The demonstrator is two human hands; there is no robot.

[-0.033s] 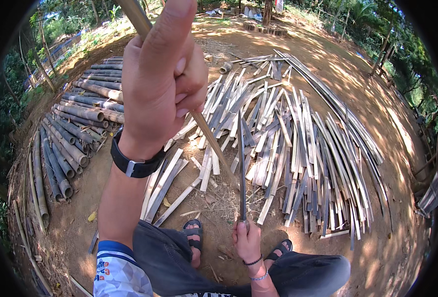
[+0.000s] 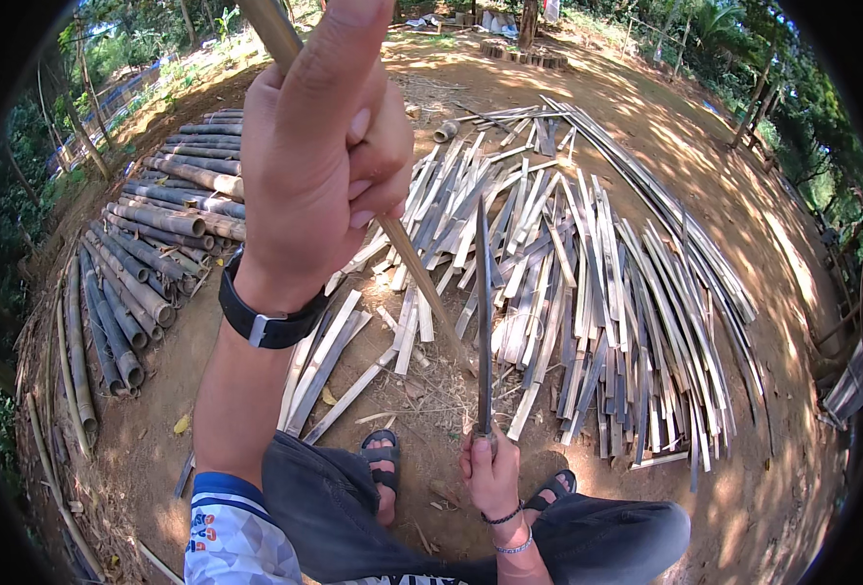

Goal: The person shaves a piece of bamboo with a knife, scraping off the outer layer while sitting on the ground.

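Raised in front of me, my left hand [image 2: 324, 161] is closed round a long bamboo strip [image 2: 420, 271]. The strip slants from the top of the view down to the ground ahead of my feet. Low in the middle, my right hand [image 2: 493, 475] grips the handle of a machete [image 2: 485, 331]. Its long dark blade points up and away from me, its edge turned nearly toward my view. Between blade and strip there is a narrow gap; whether they touch lower down I cannot tell. A black wristwatch [image 2: 270, 317] is on my left wrist.
A big heap of split bamboo strips [image 2: 587, 292] spreads ahead and to the right. Whole bamboo poles [image 2: 158, 219] lie stacked at the left. My sandalled feet [image 2: 383, 478] rest on brown dirt with scattered shavings. Trees stand round the rim.
The machete has shifted slightly to the right with my right hand, and its blade is turned a little. My left hand has moved only a touch to the right with the strip.
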